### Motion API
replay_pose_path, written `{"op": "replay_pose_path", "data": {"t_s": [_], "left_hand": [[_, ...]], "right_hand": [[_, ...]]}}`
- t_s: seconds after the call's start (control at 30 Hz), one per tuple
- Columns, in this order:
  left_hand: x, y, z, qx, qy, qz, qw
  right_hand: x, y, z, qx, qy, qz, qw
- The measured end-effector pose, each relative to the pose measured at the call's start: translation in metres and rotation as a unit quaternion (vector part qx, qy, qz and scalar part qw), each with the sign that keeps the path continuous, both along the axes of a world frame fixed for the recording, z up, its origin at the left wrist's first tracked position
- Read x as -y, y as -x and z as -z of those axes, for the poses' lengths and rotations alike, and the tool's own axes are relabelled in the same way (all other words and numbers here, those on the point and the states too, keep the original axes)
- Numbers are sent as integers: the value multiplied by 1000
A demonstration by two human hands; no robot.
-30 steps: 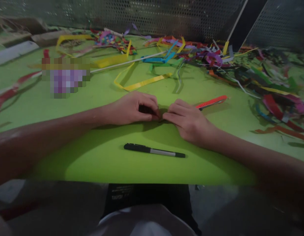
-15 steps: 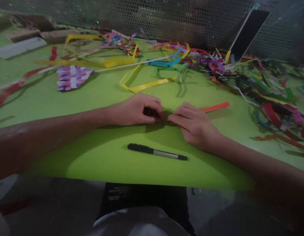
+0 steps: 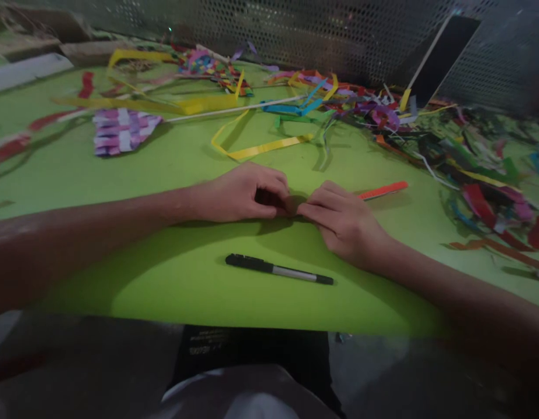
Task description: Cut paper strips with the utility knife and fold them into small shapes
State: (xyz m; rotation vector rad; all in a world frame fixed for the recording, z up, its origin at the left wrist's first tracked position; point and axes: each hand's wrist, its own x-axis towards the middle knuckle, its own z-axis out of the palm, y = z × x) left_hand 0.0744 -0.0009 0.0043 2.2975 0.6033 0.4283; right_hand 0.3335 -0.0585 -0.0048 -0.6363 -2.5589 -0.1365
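Note:
My left hand (image 3: pixel 252 193) rests on the green table (image 3: pixel 173 279), its thumb and fingertips pinched together. Close on its right, my right hand (image 3: pixel 346 221) is closed too, thumb against curled fingers. The fingertips of both hands nearly meet over a dark, thin bit that is too small and hidden to name. An orange-red narrow piece (image 3: pixel 385 190) sticks out from behind my right hand; its other end is hidden. Nearer the table's front edge lies a black and grey pen (image 3: pixel 278 269), which neither hand touches.
A purple and white woven paper piece (image 3: pixel 123 131) on a thin stick lies at back left. A yellow strip (image 3: pixel 272 146) lies beyond my hands. Colourful strip scraps (image 3: pixel 483 203) heap up at right. Behind, a dark panel (image 3: pixel 444 58) leans on a perforated metal screen (image 3: pixel 330 43).
Both hands keep nearly the same pinched pose. The view has shifted slightly, so the things at the left sit a little higher and further left.

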Motion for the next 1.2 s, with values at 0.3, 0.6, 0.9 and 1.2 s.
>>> {"op": "replay_pose_path", "data": {"t_s": [0.3,0.6,0.9,1.2], "left_hand": [[0,0,2,19,-1,8,1000],[1,-5,2,13,8,-14,1000],[-2,-7,5,33,3,-13,999],[-1,-9,3,23,-19,1,1000]], "right_hand": [[-2,0,4,-10,-19,-9,1000],[-5,1,9,-18,-16,-25,999],[-5,3,10,-29,-10,-41,999],[-3,4,9,-31,-8,-19,999]]}}
